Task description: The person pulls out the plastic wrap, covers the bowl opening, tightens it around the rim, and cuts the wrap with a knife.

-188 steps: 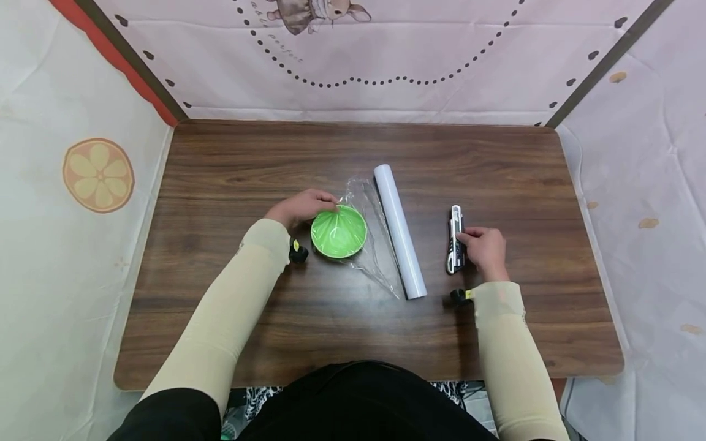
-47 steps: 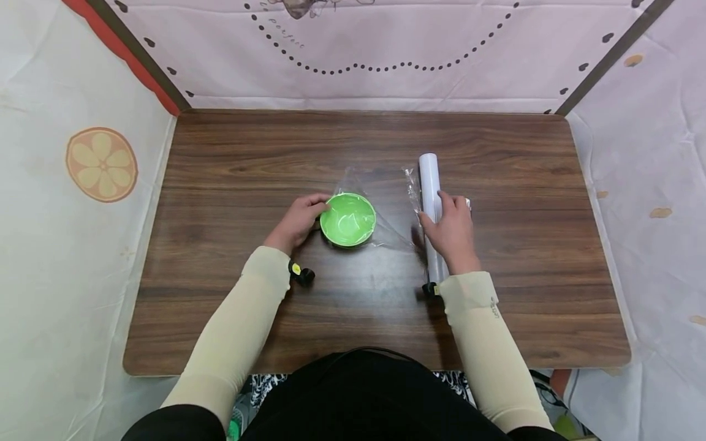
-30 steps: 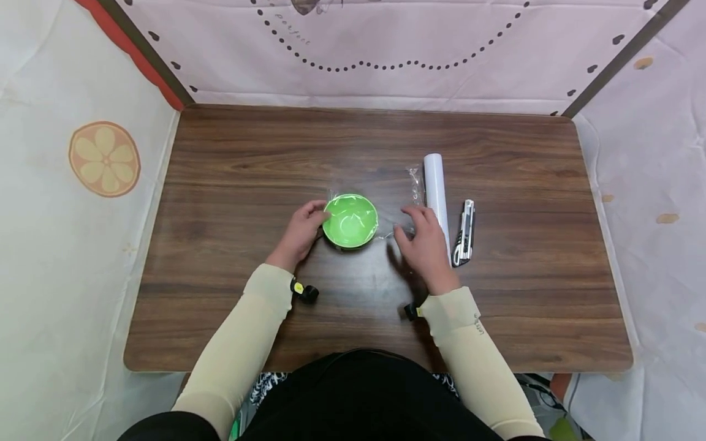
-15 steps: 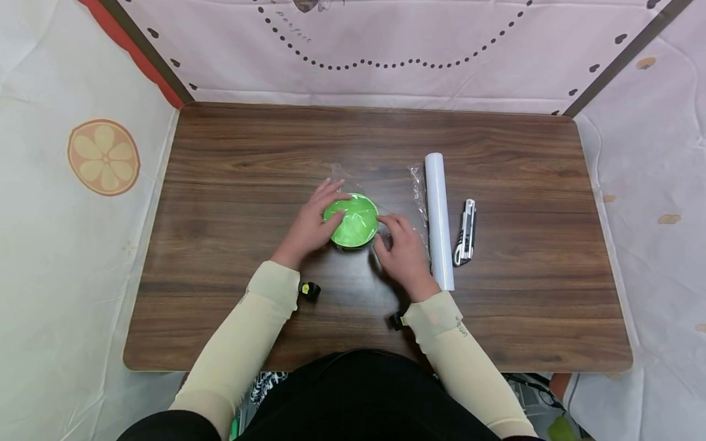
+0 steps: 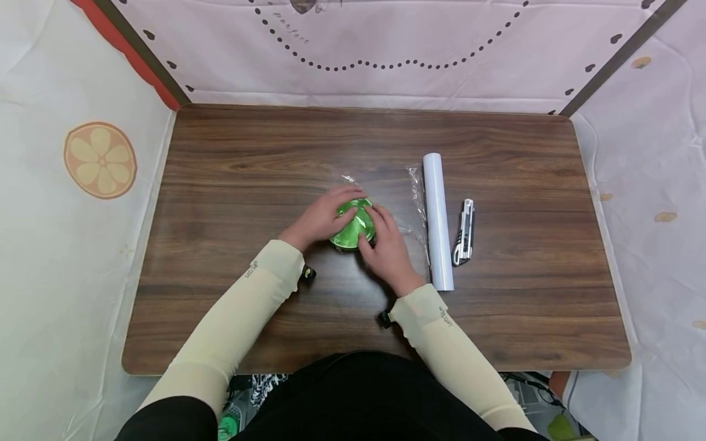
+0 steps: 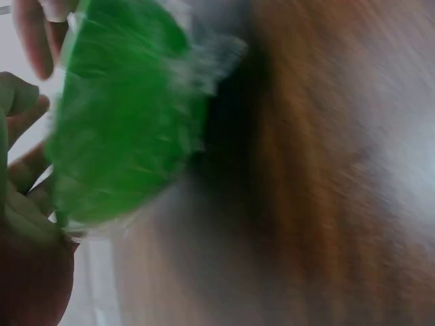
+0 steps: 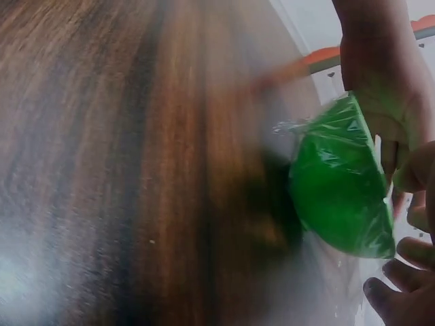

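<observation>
A green bowl (image 5: 349, 235) with clear plastic film stretched over it sits between my hands, on or just above the table. My left hand (image 5: 322, 219) reaches over its far left rim, fingers fairly straight and thumb over the top. From the right, my right hand (image 5: 387, 254) has its fingers and thumb over the near rim. In the left wrist view, crumpled film clings around the base of the bowl (image 6: 122, 122). Film also covers the side of the bowl (image 7: 336, 183) in the right wrist view, where my fingers spread beside its rim.
A white roll (image 5: 438, 226) lies right of the bowl, with a crumpled strip of clear film (image 5: 417, 190) along its left side. Further right lies a utility knife (image 5: 464, 233). All are on the brown wooden table (image 5: 540, 245), with printed cloth behind and at both sides.
My right hand has let go of the utility knife, shifted the roll rightward, then come left to the bowl. My left hand has moved from the bowl's left rim over its top.
</observation>
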Tool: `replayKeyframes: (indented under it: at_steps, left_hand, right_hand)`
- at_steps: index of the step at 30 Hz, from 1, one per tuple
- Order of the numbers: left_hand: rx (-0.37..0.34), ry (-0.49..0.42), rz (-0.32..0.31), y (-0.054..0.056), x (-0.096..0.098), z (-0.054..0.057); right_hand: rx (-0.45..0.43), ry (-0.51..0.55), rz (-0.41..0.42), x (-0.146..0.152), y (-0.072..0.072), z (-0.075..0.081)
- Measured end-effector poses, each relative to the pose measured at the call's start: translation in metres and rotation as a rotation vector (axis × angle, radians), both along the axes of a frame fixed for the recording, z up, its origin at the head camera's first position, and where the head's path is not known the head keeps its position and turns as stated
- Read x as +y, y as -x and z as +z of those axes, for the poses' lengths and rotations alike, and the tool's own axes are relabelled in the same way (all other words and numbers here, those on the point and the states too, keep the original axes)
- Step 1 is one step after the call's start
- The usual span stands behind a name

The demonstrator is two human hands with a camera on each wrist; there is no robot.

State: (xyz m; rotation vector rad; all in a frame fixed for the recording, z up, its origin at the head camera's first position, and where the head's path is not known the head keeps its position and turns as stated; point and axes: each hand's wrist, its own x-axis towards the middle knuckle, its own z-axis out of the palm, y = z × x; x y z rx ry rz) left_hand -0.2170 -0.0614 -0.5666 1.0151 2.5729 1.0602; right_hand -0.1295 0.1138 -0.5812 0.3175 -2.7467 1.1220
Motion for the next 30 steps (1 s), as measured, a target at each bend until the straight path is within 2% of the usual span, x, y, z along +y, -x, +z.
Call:
replayKeyframes:
  at_steps: [7, 10, 14, 18, 21, 23, 26, 30]
  left_hand:
    - [-0.054, -0.014, 0.081, 0.003, -0.004, -0.015]
    - [-0.094, -0.035, 0.141, 0.001, -0.005, -0.021]
    - [-0.190, -0.120, 0.248, -0.006, -0.005, -0.026]
    - [-0.279, -0.262, 0.393, -0.013, -0.003, -0.030]
    - [-0.305, -0.380, 0.514, -0.020, 0.000, -0.035]
    - [-0.314, -0.465, 0.571, -0.024, 0.002, -0.037]
    - [-0.345, -0.591, 0.617, -0.031, 0.007, -0.037]
    - [-0.478, -0.798, 0.643, -0.037, 0.014, -0.025]
  right_hand:
    - [-0.049, 0.040, -0.039, -0.008, -0.003, -0.009]
    - [-0.083, 0.073, -0.066, -0.011, -0.006, -0.013]
    - [-0.151, 0.106, -0.123, -0.015, -0.010, -0.019]
    - [-0.174, 0.138, -0.171, -0.016, -0.011, -0.026]
    - [-0.162, 0.143, -0.191, -0.016, -0.011, -0.031]
    - [-0.152, 0.143, -0.193, -0.016, -0.011, -0.034]
    - [-0.129, 0.171, -0.190, -0.015, -0.011, -0.036]
    - [-0.049, 0.270, -0.163, -0.013, -0.010, -0.031]
